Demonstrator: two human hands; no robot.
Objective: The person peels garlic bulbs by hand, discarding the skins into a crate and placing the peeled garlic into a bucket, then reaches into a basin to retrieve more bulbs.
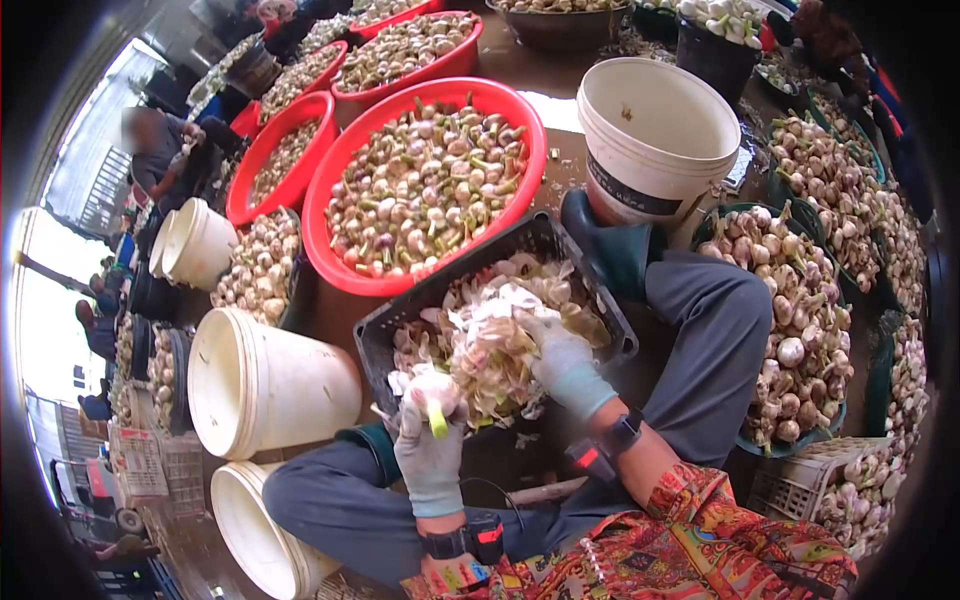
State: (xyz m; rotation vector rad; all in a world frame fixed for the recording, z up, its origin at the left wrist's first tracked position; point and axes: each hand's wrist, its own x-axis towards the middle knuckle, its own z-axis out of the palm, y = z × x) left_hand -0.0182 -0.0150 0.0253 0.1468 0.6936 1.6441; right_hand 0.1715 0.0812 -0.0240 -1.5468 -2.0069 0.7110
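My left hand point(428, 462), in a pale glove, is closed around a garlic bulb point(430, 392) with a short green stem stub pointing toward me. It holds the bulb over the near left corner of a black plastic crate point(368, 345). Loose garlic skins point(490, 350) are heaped inside the crate. My gloved right hand point(562, 362) is over the right part of this heap, its fingers curled in and partly hidden among the skins. I cannot tell what those fingers hold.
A red basin point(535, 165) full of garlic stands beyond the crate. White buckets point(305, 385) lie tipped at left; another white bucket point(655, 150) stands at upper right. Garlic bulbs point(785, 330) fill a container beside my right leg. A person point(165, 160) sits at far left.
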